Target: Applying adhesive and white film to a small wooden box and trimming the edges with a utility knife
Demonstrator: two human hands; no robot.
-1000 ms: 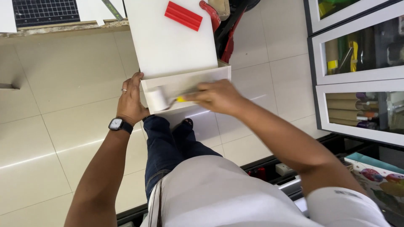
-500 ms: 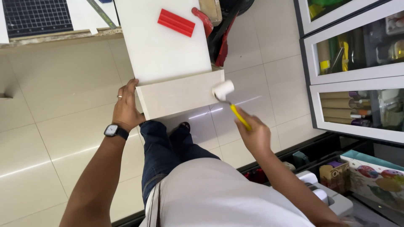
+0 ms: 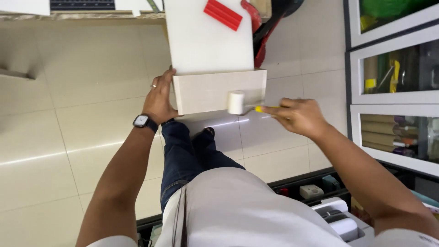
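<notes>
A white board [image 3: 208,39] stands in front of me, its beige edge face [image 3: 206,91] turned toward me. My left hand [image 3: 160,98] grips the left end of that edge; a ring and a black wristwatch show on it. My right hand [image 3: 299,116] holds a small paint roller [image 3: 237,102] by its yellow handle. The white roller head rests on the lower right part of the beige edge. A red ribbed strip [image 3: 223,14] lies on top of the white board.
Pale floor tiles [image 3: 82,114] spread to the left. White glass-fronted cabinets [image 3: 393,68] stand at the right. A dark shelf with small items [image 3: 315,190] runs behind my legs. A cutting mat on a table edge [image 3: 82,5] is at top left.
My right hand swept the roller off the right end of the edge, then brought it back onto the beige face. My left hand kept its hold.
</notes>
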